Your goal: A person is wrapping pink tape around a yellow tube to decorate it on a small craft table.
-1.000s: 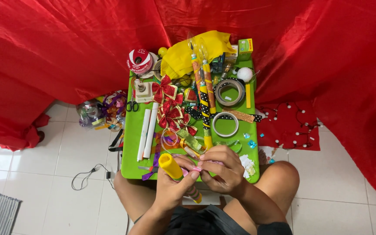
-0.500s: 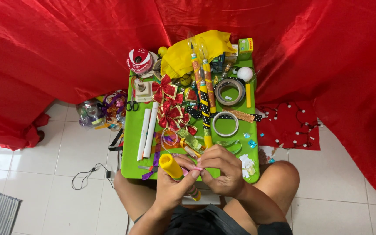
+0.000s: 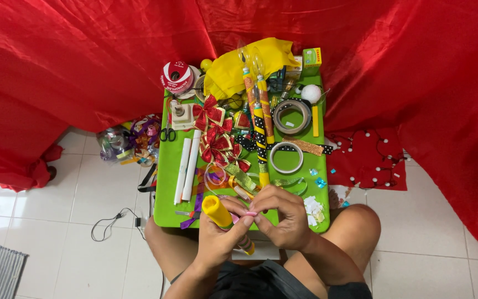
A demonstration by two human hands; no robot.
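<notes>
Over green table [image 3: 167, 182], L hand [image 3: 217, 241] still grips yellow tube [image 3: 217, 212]; R hand [image 3: 280, 218] fingers still pinch pink strip [image 3: 248, 213], barely shifted.

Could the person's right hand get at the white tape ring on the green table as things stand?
Probably yes. The tape ring lies flat on the green table just beyond the right hand, with only flat ribbon between. But its fingers are busy at the yellow tube held by the left hand.

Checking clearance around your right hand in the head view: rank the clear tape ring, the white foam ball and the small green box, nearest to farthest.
From the right hand:
1. Clear tape ring, just beyond the hand, mid-table.
2. White foam ball, far right part of the table.
3. Small green box, at the far right corner, past the ball.
</notes>
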